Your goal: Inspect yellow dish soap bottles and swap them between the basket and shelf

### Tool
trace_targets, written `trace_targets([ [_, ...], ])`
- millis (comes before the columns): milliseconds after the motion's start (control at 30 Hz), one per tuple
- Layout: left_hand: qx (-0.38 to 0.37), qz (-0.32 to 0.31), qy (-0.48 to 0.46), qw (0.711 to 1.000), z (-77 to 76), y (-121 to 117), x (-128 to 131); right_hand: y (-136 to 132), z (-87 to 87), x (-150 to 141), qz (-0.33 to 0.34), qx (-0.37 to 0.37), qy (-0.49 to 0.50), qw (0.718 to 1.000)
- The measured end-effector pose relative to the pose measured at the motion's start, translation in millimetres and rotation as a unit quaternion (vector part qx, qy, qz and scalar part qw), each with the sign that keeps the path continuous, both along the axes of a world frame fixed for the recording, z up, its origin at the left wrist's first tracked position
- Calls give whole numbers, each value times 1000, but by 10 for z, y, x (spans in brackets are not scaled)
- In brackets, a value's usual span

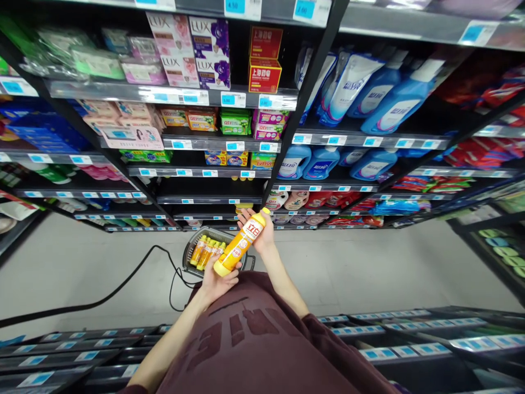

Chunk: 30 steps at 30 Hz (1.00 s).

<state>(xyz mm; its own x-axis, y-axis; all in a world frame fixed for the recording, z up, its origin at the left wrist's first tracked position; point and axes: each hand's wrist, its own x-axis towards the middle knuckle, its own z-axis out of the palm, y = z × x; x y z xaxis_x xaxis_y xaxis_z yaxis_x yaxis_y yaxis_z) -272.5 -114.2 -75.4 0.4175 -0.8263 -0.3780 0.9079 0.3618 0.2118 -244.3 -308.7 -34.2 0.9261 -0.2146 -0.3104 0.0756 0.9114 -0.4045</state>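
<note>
A yellow-orange bottle of dish soap [240, 244], with a yellow cap and red lettering, lies slanted across both hands in front of my body. Around its base end, at the lower left, is my left hand [216, 280]. Near the cap end my right hand [264, 234] supports it from the side and behind, its fingers partly hidden by the bottle. Just left of the bottle, on the floor, stands a grey basket [189, 250] holding several similar yellow bottles [205, 250].
Shelves ahead carry LUX soap boxes [213, 53], blue detergent bottles [394, 106] and other packs. A black cable [118, 289] runs across the grey floor [348, 262] on the left. Behind me stand more shelves [389, 353] with price tags.
</note>
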Motion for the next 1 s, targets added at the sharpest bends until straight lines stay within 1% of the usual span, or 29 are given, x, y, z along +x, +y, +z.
trace_targets([
  [100,12,-19,-66,998,-3,-55,46,-67,-46,77,13,-5,-8,1000],
  [200,40,9,-148,988,6,-103,95,-117,-121,114,48,-27,0,998],
  [300,71,43,-203,976,-9,-94,139,-110,-246,51,109,-81,3,991],
  [400,107,59,-215,969,-56,-26,203,-95,-387,-72,179,-166,26,969],
  [467,127,54,-229,964,-92,37,270,-112,-449,-134,217,-214,38,952],
  [567,133,32,-249,959,-143,124,392,-160,-487,-160,265,-238,43,933],
  [633,117,19,-233,965,-193,151,466,-179,-506,-158,281,-244,42,927],
  [733,96,7,-189,977,-335,119,535,-176,-575,-163,257,-273,45,926],
  [800,100,3,-177,979,-488,48,552,-178,-645,-162,224,-301,54,925],
  [833,114,6,-179,977,-581,3,555,-187,-681,-153,208,-318,57,923],
  [900,187,25,-185,964,-786,-86,553,-231,-742,-104,169,-362,61,915],
  [967,290,43,-173,940,-993,-140,536,-306,-782,-17,103,-417,58,901],
  [1000,323,44,-164,931,-1086,-145,517,-352,-794,38,67,-441,54,893],
])
